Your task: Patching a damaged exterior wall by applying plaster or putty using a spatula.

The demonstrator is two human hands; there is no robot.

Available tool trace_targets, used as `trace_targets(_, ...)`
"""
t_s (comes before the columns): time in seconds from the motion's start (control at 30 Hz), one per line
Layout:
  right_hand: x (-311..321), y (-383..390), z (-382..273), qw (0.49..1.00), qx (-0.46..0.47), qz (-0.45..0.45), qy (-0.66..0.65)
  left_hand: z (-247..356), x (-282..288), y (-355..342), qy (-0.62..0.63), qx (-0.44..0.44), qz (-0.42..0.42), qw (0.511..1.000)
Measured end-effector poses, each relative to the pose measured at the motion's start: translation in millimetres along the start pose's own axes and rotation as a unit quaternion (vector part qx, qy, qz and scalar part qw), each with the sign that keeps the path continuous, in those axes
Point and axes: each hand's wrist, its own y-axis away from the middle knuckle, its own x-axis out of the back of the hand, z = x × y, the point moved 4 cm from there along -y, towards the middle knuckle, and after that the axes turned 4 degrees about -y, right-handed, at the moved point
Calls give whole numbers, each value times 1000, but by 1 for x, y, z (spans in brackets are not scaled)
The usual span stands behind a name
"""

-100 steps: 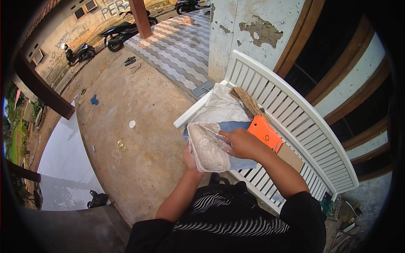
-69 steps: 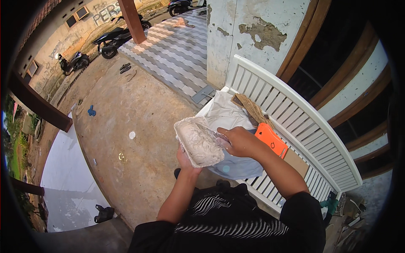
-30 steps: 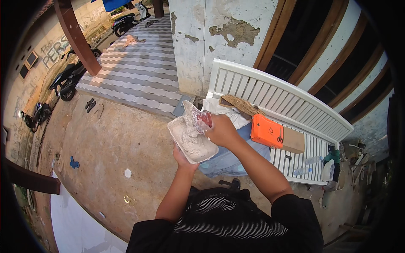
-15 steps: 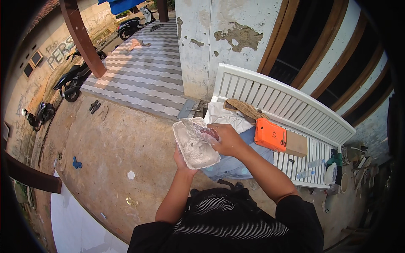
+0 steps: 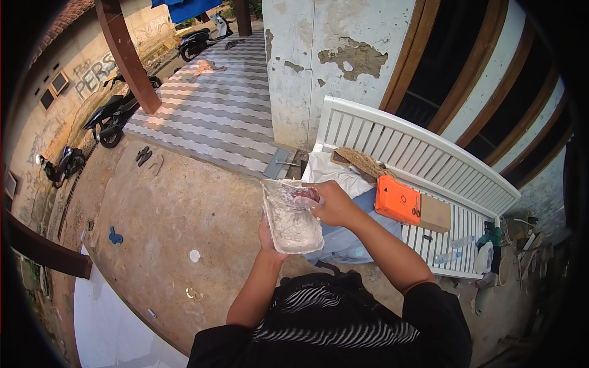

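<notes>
In my left hand [image 5: 269,240] is a white rectangular tub [image 5: 267,214], gripped from below and along its near left side. Pale, lumpy putty [image 5: 296,232] coats its inside and rim. My right hand [image 5: 334,203] closes round the dark red handle of a putty-smeared scraper [image 5: 307,195] over the far right part of the tub. The scraper's blade reaches into the tub, and it is hard to tell from the putty.
To the right stands a white slatted bench [image 5: 423,162] bearing an orange box [image 5: 397,199], a brown box [image 5: 432,213], cloth and bottles. A grey flat trowel [image 5: 278,164] rests by the tiled porch edge. Sandals [image 5: 144,156] and a white disc [image 5: 194,255] lie on the concrete.
The tub has turned a little, its long side now more in line with my body. The scraper's blade, plain across the far end before, is now less distinct against the putty.
</notes>
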Motion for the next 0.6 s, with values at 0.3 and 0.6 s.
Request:
trace_targets(0.3, -1, -8, 4, 996, 73, 11, 53, 1, -12, -2, -16, 11, -17, 1000)
trace_targets(0.6, 19, 1, -2, 999, 27, -18, 35, 4, -14, 5, -27, -1, -8, 1000)
